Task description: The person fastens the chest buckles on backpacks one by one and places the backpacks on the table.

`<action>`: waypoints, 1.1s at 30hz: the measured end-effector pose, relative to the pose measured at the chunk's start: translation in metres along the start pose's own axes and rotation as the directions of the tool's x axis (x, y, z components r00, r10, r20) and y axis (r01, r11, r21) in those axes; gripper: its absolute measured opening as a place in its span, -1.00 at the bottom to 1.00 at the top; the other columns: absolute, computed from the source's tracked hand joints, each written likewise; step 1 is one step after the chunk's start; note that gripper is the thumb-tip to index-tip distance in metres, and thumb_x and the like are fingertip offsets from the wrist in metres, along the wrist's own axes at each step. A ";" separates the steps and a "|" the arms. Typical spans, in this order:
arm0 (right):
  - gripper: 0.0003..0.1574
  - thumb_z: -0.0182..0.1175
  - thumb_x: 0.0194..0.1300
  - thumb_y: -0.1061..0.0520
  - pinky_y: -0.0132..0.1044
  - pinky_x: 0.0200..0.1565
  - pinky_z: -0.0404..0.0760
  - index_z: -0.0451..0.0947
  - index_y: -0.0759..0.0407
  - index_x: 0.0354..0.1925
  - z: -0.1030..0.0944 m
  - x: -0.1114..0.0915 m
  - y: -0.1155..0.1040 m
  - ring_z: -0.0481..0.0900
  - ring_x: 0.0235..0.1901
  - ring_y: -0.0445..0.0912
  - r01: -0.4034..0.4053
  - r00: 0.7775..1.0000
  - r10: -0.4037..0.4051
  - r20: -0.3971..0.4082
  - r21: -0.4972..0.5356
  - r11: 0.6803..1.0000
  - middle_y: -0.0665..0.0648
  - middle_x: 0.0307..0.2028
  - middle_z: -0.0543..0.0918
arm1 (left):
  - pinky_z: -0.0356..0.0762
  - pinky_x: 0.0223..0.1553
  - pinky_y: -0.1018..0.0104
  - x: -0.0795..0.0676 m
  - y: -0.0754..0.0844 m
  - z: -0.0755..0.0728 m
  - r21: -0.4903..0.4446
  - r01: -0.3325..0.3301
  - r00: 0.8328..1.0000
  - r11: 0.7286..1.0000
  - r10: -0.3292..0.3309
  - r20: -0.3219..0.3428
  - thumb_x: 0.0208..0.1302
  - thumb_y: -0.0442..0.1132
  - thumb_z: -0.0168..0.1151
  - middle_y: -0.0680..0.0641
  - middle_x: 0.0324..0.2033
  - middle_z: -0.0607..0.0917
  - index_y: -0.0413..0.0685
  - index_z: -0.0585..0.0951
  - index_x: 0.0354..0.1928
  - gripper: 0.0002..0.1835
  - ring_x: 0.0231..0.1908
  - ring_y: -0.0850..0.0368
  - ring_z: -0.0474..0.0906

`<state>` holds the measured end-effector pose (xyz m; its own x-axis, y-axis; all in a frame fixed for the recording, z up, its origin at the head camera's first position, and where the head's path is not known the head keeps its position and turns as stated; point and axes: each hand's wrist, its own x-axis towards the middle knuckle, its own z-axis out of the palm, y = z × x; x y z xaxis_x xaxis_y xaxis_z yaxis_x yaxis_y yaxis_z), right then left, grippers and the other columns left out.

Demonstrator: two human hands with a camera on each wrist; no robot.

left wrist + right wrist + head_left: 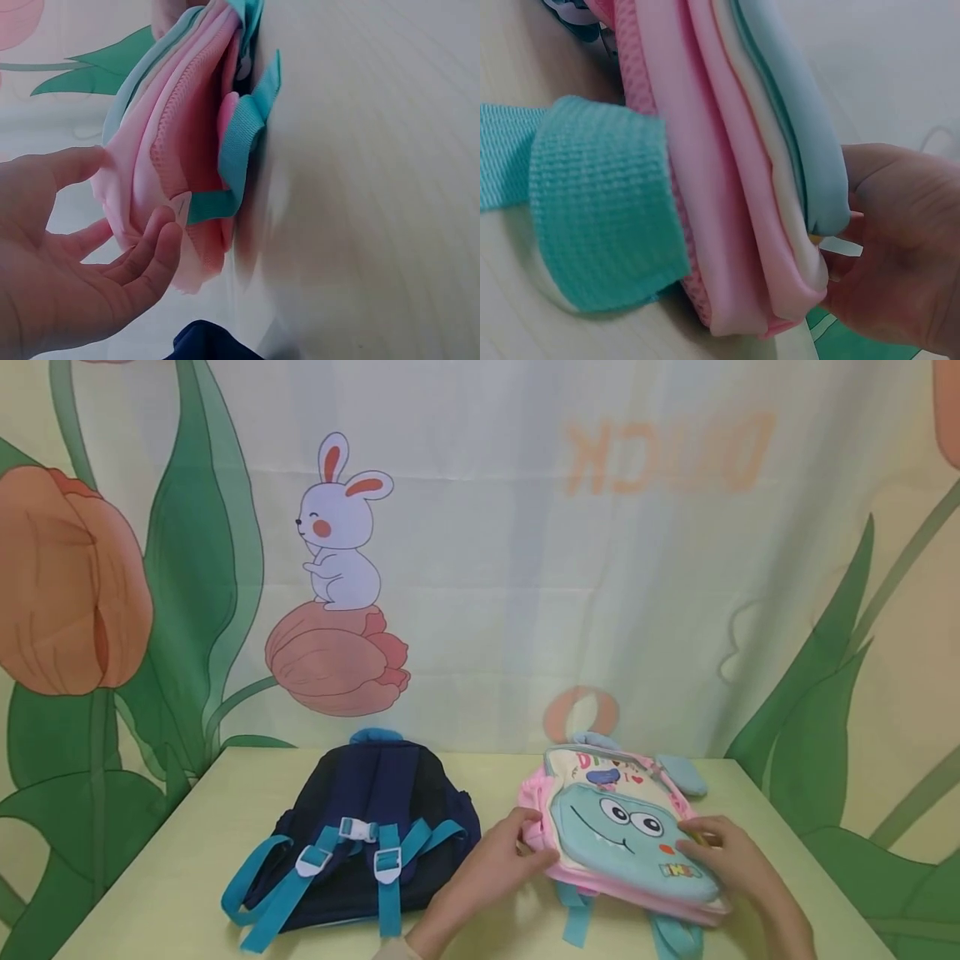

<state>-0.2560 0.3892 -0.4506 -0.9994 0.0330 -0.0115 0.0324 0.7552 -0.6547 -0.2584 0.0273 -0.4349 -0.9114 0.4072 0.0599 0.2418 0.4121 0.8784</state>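
Observation:
A small pink backpack [633,843] with a light-blue cartoon-face front pocket lies face up on the table's right half. My left hand [498,860] holds its left side by the lower corner; in the left wrist view the left hand [97,255] has thumb and fingertips against the pink fabric. At the opposite side, my right hand [731,860] grips the edge beside the pocket. The right wrist view shows the right hand [907,240] at the pocket's edge, its fingertips partly hidden by the bag. Teal straps [607,202] stick out from under the backpack.
A navy backpack [375,827] lies left of the pink one, its teal straps and white buckles facing up. A light-blue flap [682,775] juts from the pink backpack's upper right. Behind the pale table [165,868] hangs a curtain [487,568] printed with tulips and a rabbit.

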 end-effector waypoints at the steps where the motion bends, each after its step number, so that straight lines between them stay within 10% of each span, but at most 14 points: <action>1: -0.26 0.25 0.33 -0.19 0.30 0.19 0.40 0.48 0.29 0.25 0.000 0.000 0.000 0.40 0.24 0.39 -0.003 1.000 0.003 0.003 0.012 1.000 0.45 0.28 0.41 | 0.52 -0.37 0.35 0.000 0.001 -0.001 -0.009 -0.010 1.000 1.000 0.010 -0.004 0.23 0.08 0.35 0.08 -0.22 0.60 0.01 0.44 0.29 -0.36 -0.34 0.19 0.50; 24: -0.37 0.20 0.40 -0.11 0.17 0.18 0.48 0.51 0.25 0.25 0.006 -0.002 -0.010 0.50 0.22 0.29 0.070 0.996 -0.077 0.049 0.136 0.988 0.40 0.32 0.42 | 0.60 -0.18 0.41 0.001 0.031 -0.008 -0.118 -0.195 0.965 0.974 0.169 -0.203 0.30 -0.09 0.31 -0.11 0.02 0.41 0.12 0.38 0.38 -0.38 -0.18 0.15 0.59; 33: -0.39 0.18 0.42 -0.10 -0.18 0.07 0.50 0.49 0.21 0.28 0.014 0.000 -0.015 0.53 0.20 0.16 0.096 0.991 -0.110 0.077 0.174 0.980 0.34 0.32 0.46 | 0.62 -0.13 0.38 0.001 0.037 -0.010 -0.152 -0.200 0.954 0.968 0.157 -0.254 0.29 -0.10 0.32 -0.12 0.11 0.38 0.15 0.34 0.42 -0.33 -0.12 0.12 0.58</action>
<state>-0.2567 0.3688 -0.4513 -0.9948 -0.1014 0.0024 -0.0661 0.6298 -0.7740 -0.2537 0.0353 -0.3973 -0.9164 0.2464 0.3154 0.3654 0.1937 0.9105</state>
